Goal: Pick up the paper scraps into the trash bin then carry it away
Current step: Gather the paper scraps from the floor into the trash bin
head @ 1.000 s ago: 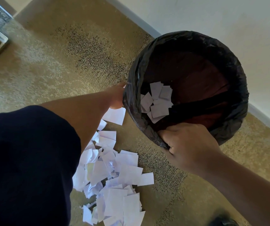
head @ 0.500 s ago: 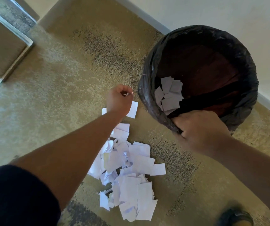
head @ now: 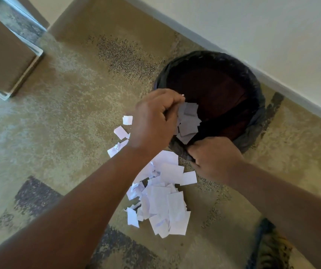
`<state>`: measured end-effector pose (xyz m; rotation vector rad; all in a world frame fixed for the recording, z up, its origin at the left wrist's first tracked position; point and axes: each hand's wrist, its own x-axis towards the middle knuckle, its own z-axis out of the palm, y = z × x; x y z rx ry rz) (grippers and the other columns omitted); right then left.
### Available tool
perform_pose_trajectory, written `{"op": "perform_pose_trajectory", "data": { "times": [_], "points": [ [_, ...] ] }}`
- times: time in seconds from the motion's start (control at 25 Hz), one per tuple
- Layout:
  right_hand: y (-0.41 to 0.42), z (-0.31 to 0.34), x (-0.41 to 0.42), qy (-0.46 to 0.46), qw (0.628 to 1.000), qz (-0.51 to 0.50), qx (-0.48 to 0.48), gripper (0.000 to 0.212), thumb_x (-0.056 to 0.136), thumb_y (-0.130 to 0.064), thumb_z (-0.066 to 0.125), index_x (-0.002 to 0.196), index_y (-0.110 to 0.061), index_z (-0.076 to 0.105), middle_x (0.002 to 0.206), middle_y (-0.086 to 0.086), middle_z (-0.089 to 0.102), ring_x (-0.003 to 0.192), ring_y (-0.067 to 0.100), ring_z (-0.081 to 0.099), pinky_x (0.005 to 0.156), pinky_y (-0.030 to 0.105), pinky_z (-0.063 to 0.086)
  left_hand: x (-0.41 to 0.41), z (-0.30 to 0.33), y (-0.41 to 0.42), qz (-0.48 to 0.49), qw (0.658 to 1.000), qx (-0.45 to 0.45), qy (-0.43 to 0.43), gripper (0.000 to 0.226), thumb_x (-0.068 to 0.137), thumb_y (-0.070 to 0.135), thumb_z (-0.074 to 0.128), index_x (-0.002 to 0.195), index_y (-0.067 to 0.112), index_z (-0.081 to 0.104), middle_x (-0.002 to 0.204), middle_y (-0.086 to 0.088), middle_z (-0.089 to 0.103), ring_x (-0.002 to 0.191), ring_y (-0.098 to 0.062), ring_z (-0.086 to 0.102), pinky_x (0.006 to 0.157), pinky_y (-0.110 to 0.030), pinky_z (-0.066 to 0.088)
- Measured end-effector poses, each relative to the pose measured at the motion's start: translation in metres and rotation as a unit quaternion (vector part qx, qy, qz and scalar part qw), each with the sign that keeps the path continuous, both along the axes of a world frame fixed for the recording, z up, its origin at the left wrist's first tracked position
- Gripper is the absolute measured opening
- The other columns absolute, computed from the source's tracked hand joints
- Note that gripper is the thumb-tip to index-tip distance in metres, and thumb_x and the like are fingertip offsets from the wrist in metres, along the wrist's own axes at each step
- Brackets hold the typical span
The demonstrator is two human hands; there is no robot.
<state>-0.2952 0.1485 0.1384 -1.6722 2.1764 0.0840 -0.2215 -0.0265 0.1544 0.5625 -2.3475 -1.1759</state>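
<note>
My left hand (head: 152, 121) is up over the near-left rim of the trash bin (head: 252, 94), fingers curled together at the tips right at the edge of the opening. I can't tell if a scrap is pinched in there; the white pieces just past my fingertips blur into the ones already inside. My right hand (head: 214, 158) is clamped on the near rim, fingers bunched into the black liner (head: 181, 148) and holding the bin tipped, its mouth facing up and toward me, its bottom pointing off toward the wall (head: 272, 26).

Inside, a clump of scraps in the bin (head: 189, 121) lies against the near-left wall, just beside my left fingertips and just above my right knuckles.

Out on the floor (head: 68, 113), the main pile of paper scraps (head: 163, 199) sits between my two forearms, its long run stretching from the bin's near rim back toward me. A few loose scraps (head: 121, 132) lie to the left of my left hand, partly hidden under my wrist.

Far left, a cabinet corner (head: 6, 61) stands on the floor, well apart from everything. Near the right bottom edge, my shoe (head: 270, 247) shows, blurred.
</note>
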Motion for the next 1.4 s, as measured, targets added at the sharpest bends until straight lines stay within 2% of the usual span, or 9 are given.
{"op": "perform_pose_trajectory", "data": {
  "times": [0.16,0.32,0.44,0.68,0.88,1.08,1.2,1.28,1.4],
  "points": [
    [0.027,-0.002,0.028,-0.016,1.0,0.004,-0.009,0.038,0.064,-0.027,0.082,0.059,-0.022,0.045,0.052,-0.005,0.049,0.045,0.02,0.051,0.038,0.027,0.032,0.005,-0.004,0.013,-0.166,0.961,-0.148,-0.165,0.023,0.083,0.002,0.066,0.098,0.018,0.072,0.085,-0.003,0.073,0.079,-0.029,0.069,0.074,-0.04,0.055],
    [0.038,-0.005,0.036,0.007,0.999,-0.007,-0.03,0.031,0.058,-0.026,0.085,0.059,-0.02,0.055,0.051,-0.004,0.05,0.045,0.02,0.052,0.04,0.025,0.029,0.006,-0.018,0.026,-0.203,0.91,-0.241,-0.269,0.03,0.075,0.003,0.066,0.092,0.028,0.066,0.073,0.004,0.07,0.072,-0.027,0.065,0.095,-0.031,0.03],
    [0.034,-0.009,0.039,0.018,0.999,-0.027,-0.043,0.028,0.061,-0.022,0.081,0.059,-0.02,0.054,0.052,-0.004,0.05,0.047,0.021,0.053,0.04,0.027,0.035,0.011,-0.027,0.023,-0.202,0.922,-0.232,-0.234,0.021,0.078,0.004,0.061,0.084,0.025,0.062,0.079,0.007,0.068,0.084,-0.02,0.069,0.106,-0.029,0.023],
    [0.032,-0.007,0.047,0.061,0.992,-0.092,-0.067,0.019,0.062,-0.015,0.079,0.066,-0.018,0.061,0.055,-0.002,0.055,0.053,0.024,0.054,0.052,0.031,0.036,0.069,-0.041,0.024,-0.159,0.954,-0.244,-0.076,0.027,0.103,0.025,0.052,0.115,0.014,0.073,0.132,-0.003,0.068,0.138,-0.025,0.051,0.114,-0.045,0.035],
    [0.045,-0.011,0.04,0.081,0.99,-0.101,-0.048,0.026,0.065,-0.016,0.082,0.089,-0.015,0.071,0.07,0.001,0.065,0.068,0.028,0.06,0.065,0.037,0.042,0.119,-0.058,0.034,-0.165,0.948,-0.24,-0.128,0.054,0.104,0.037,0.043,0.153,0.014,0.038,0.165,-0.009,0.027,0.155,-0.028,0.017,0.122,-0.045,0.021],
    [0.05,-0.009,0.078,0.143,0.959,-0.141,-0.198,0.037,0.091,-0.028,0.061,0.127,-0.022,0.061,0.124,0.0,0.064,0.112,0.03,0.056,0.086,0.049,0.039,0.157,-0.107,0.042,0.002,0.968,-0.052,-0.244,0.048,0.096,0.03,0.058,0.138,0.011,0.043,0.157,-0.016,0.03,0.148,-0.038,0.026,0.118,-0.051,0.029],
    [0.05,-0.026,0.13,0.046,0.964,-0.077,-0.25,0.035,0.084,-0.017,0.068,0.117,-0.028,0.064,0.114,-0.004,0.064,0.105,0.027,0.058,0.08,0.047,0.041,0.165,-0.142,0.036,-0.002,0.897,0.07,-0.437,0.042,0.092,0.028,0.066,0.13,0.015,0.054,0.15,-0.008,0.039,0.138,-0.035,0.038,0.108,-0.05,0.041],
    [0.049,-0.057,0.147,-0.102,0.983,-0.107,-0.108,0.04,0.082,-0.021,0.069,0.121,-0.028,0.062,0.113,-0.007,0.064,0.105,0.024,0.061,0.084,0.042,0.039,0.169,-0.159,0.034,-0.008,0.849,0.136,-0.511,0.047,0.09,0.032,0.068,0.132,0.019,0.054,0.146,-0.006,0.041,0.133,-0.034,0.043,0.106,-0.049,0.045],
    [0.038,-0.101,0.152,-0.372,0.838,-0.376,0.133,0.067,0.084,-0.031,0.073,0.144,-0.027,0.043,0.137,0.001,0.051,0.123,0.021,0.051,0.101,0.037,0.044,0.177,-0.173,0.04,0.026,0.819,0.216,-0.531,0.062,0.083,0.029,0.075,0.137,0.021,0.045,0.131,-0.008,0.042,0.117,-0.038,0.054,0.096,-0.052,0.053]
  ]
}}
